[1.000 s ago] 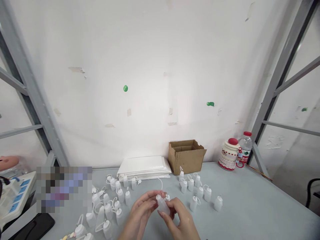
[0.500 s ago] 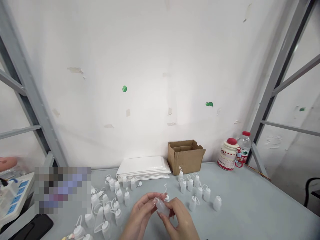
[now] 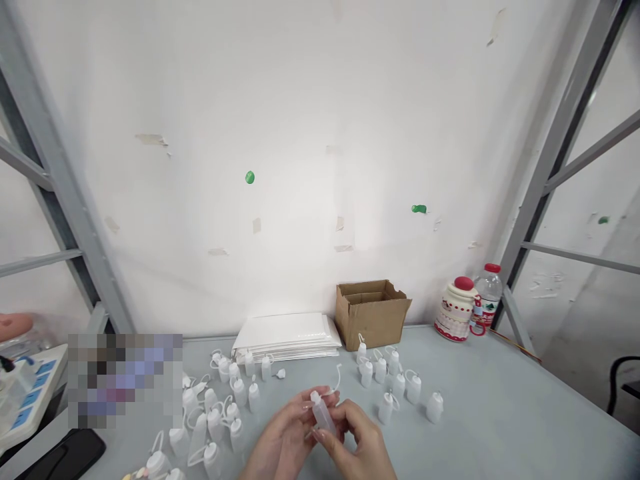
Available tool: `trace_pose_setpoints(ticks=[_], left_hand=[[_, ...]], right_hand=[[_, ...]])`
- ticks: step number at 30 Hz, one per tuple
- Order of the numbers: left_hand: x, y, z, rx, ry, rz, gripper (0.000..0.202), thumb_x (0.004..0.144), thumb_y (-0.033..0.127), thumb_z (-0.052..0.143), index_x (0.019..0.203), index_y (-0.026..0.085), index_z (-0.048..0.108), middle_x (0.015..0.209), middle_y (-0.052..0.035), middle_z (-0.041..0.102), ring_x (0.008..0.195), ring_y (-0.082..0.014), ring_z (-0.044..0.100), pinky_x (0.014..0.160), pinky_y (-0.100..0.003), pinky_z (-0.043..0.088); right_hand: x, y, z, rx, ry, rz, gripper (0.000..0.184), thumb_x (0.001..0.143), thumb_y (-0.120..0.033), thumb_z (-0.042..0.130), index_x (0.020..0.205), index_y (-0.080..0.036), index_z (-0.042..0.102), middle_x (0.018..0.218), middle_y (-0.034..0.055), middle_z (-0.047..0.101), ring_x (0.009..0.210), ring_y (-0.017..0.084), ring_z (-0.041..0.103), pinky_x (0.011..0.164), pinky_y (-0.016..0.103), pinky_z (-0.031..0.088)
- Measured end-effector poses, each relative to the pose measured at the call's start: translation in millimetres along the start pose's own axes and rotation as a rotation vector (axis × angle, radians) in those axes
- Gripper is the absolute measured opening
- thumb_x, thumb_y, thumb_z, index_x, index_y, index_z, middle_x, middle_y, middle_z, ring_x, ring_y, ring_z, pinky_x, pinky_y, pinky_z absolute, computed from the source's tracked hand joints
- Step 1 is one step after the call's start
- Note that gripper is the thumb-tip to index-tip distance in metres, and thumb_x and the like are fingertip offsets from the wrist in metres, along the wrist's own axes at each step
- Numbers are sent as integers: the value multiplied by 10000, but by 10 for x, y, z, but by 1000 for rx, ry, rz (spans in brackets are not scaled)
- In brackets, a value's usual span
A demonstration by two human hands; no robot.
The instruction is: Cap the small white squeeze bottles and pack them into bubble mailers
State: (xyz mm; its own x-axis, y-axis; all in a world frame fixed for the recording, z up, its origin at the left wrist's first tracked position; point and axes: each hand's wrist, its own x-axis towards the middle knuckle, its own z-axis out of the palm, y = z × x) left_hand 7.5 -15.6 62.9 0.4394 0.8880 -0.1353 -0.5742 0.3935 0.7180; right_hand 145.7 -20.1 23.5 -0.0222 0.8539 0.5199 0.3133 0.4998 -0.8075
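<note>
A small translucent white squeeze bottle (image 3: 323, 416) is held tilted between my hands, its narrow top pointing up and to the left. A thin curled white strap sticks up behind it to the right. My left hand (image 3: 286, 433) is closed about the bottle's upper part, with fingers behind it. Thumb and fingers of my right hand (image 3: 361, 437) pinch its lower body. Many similar bottles with looped straps (image 3: 214, 423) stand left of my hands. A smaller group of bottles (image 3: 399, 385) stands to the right, and a lone bottle (image 3: 435, 408) is farthest right.
Behind the bottles lie a stack of white sheets or envelopes (image 3: 285, 333) and an open cardboard box (image 3: 373, 317). A red-lidded jar (image 3: 454, 312) and a plastic bottle (image 3: 489, 290) stand back right. At left are a black phone (image 3: 67, 457) and a power strip (image 3: 35, 397).
The bottle has turned in my fingers, so its narrow top and more of its body show. The curled strap has shifted right, and my left thumb has moved off the bottle's top.
</note>
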Motion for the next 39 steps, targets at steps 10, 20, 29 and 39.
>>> trace_pose_setpoints(ticks=[10,20,29,39], left_hand=[[-1,-9,13,21,-72,37,358,740,312,549,1080,232,627,1157,-66,636,1241,-245,385,1038,-400,233],[-14,-51,70,-17,-47,64,379,728,361,583,1087,242,620,1096,-65,658,1173,-249,450,986,-383,289],[-2,-87,39,-106,-23,64,262,726,249,571,957,182,676,982,-72,693,1048,-249,536,940,-411,349],[-1,-75,-38,-155,-2,-14,265,720,182,510,920,163,682,978,-77,708,959,-224,583,910,-395,371]], right_hand=[[31,-66,-98,-310,63,-319,66,811,-205,535,865,-205,573,632,7,538,529,133,508,500,242,466],[-10,-54,-15,-296,156,-323,75,825,-217,511,864,-202,573,618,8,504,519,144,468,491,263,435],[-16,-56,-52,-302,92,-375,129,808,-173,529,933,-188,559,644,17,541,528,136,501,502,251,469],[18,-101,-81,-261,-18,-296,29,777,-163,553,754,-175,539,622,1,519,521,115,511,486,203,458]])
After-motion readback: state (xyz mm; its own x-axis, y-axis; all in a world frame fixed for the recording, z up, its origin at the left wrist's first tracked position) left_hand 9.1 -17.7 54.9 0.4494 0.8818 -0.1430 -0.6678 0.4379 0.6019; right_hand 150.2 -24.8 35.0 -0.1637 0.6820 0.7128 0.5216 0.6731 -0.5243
